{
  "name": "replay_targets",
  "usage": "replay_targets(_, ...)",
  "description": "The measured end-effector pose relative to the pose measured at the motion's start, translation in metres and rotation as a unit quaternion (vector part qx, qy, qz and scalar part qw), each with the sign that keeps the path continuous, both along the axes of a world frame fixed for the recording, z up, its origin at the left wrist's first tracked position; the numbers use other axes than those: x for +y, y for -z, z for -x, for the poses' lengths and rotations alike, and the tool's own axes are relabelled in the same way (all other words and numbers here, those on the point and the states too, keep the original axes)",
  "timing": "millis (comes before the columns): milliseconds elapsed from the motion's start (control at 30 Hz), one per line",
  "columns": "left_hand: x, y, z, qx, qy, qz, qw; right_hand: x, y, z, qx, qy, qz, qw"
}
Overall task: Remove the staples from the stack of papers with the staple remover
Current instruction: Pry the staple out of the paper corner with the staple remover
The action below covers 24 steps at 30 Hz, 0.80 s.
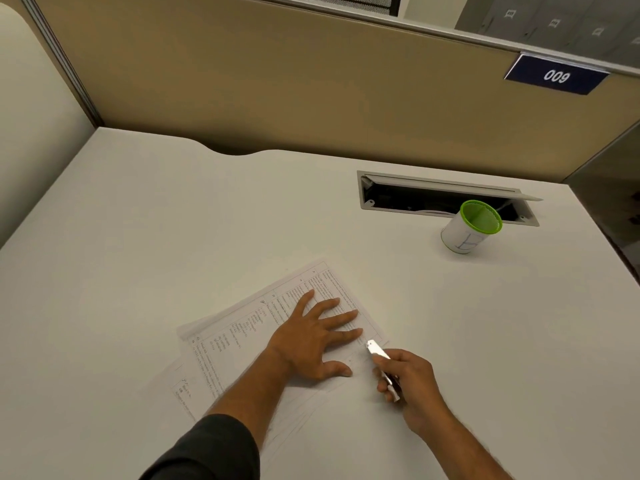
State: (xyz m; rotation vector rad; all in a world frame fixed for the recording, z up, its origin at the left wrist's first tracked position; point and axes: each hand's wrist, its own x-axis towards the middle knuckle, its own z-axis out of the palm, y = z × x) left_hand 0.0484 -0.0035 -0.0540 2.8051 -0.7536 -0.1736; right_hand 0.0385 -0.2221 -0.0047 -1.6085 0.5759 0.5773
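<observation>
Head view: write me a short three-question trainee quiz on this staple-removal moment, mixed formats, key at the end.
1. True or false: the left hand lies flat on the papers.
2. Which hand holds the staple remover? A) left B) right C) neither
3. Fill in: the cup on the desk has a ____ rim.

Key:
1. True; the fingers are spread, pressing the sheets down.
2. B; the right hand grips it, metal tip at the papers' right edge, near the left fingertips.
3. Green.
</observation>
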Motion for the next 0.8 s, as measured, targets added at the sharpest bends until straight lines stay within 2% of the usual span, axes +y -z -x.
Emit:
replay_targets(133,0.0,0.002,0.001,-0.004,-0.01,0.015,1.0,-0.018,-0.003,-0.014,0.002,0.095,-0.093,0.991)
replay_targets(233,0.0,0.004,0.001,0.002,-0.024,0.034,0.999,-0.034,-0.011,-0.026,-0.033,0.107,-0.087,0.99)
replay_targets(300,-0.001,0.002,0.003,0.007,-0.04,0.044,0.998,-0.045,-0.011,-0.032,-0.083,0.078,-0.026,0.993)
replay_targets(367,-0.003,0.0,0.005,0.014,-0.061,0.058,0.996,-0.055,-0.008,-0.037,-0.138,0.03,0.088,0.986)
replay_targets(500,-0.004,-0.005,0.007,0.002,-0.103,0.056,0.993,-0.064,0.002,-0.043,-0.233,-0.012,0.305,0.923)
replay_targets(633,-0.011,-0.014,0.014,-0.029,-0.119,0.022,0.992,-0.064,0.01,-0.045,-0.296,-0.041,0.395,0.869)
replay_targets(800,-0.018,-0.009,0.039,-0.03,-0.144,0.026,0.989,-0.064,0.022,-0.044,-0.32,-0.087,0.443,0.833)
